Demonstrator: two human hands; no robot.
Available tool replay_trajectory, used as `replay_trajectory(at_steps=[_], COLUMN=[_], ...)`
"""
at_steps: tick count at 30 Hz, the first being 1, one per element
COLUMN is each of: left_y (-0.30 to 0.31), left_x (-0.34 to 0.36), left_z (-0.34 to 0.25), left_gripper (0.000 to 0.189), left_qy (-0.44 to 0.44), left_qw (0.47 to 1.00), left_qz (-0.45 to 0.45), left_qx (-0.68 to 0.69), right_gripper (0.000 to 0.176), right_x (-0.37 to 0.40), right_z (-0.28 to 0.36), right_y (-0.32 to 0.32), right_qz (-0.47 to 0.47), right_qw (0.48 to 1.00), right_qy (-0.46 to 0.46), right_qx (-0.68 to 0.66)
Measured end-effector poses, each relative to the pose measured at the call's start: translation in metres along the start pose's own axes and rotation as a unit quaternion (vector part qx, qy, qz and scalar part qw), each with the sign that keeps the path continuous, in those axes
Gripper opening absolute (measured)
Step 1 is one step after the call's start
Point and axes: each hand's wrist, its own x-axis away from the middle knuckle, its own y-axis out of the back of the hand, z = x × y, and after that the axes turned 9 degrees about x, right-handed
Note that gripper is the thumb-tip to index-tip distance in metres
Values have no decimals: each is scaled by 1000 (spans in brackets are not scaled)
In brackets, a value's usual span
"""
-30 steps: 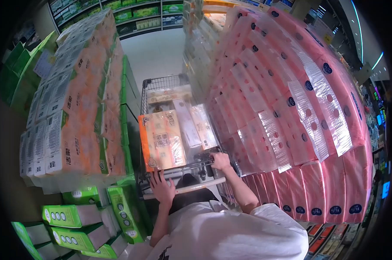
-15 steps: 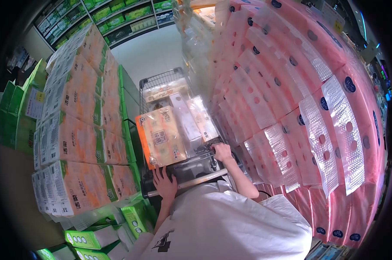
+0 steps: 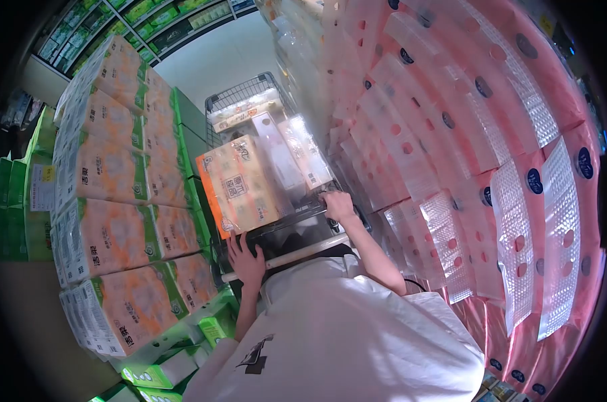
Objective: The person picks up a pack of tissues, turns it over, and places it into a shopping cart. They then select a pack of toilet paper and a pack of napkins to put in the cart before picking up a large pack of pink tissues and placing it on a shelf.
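Observation:
A shopping cart (image 3: 296,260) with a pale handle bar stands right in front of me. My left hand (image 3: 246,262) lies over the left part of the bar, fingers spread, their tips close to the lower edge of a cream and orange pack of tissues (image 3: 239,184). That pack rests tilted on the cart's near end. My right hand (image 3: 338,206) is closed on the cart's right near rim; its fingertips are partly hidden. Beside the tissue pack lie a long white package (image 3: 278,151) and a clear-wrapped pack (image 3: 308,151). Another wrapped pack (image 3: 246,110) is at the far end.
On the left rises a tall stack of orange and white tissue packs (image 3: 115,228), with green boxes (image 3: 149,376) below. Pink wrapped packs (image 3: 477,134) with hanging perforated plastic strips (image 3: 559,241) crowd the right side. Pale floor (image 3: 209,60) leads to stocked shelves (image 3: 169,30) ahead.
The cart, its load and both hands appear slightly higher and farther left in view. The stacks on both sides have shifted too. Each hand keeps its place on the cart.

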Motion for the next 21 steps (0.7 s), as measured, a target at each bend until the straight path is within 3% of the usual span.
replay_trajectory(at_steps=[10,13,16,19,21], left_y=[2,1,4,6,8], left_x=[-48,-66,-84,-102,-116], left_z=[6,10,12,11,8], left_gripper=[52,52,53,55,53], left_qy=[5,9,14,32,40], left_qw=[1000,1000,1000,999,998], left_qz=[-3,7,19,34,44], left_qx=[4,-12,-15,-2,-1], right_gripper=[38,49,54,57,61], right_x=[-41,-53,-79,-130,-168], right_z=[12,13,1,3,7], right_y=[9,14,23,67,79], right_qz=[16,34,89,173,89], right_qw=[1000,999,977,942,974], right_qy=[-5,32,139,103,37], right_qx=[2,-1,-138,-268,-206])
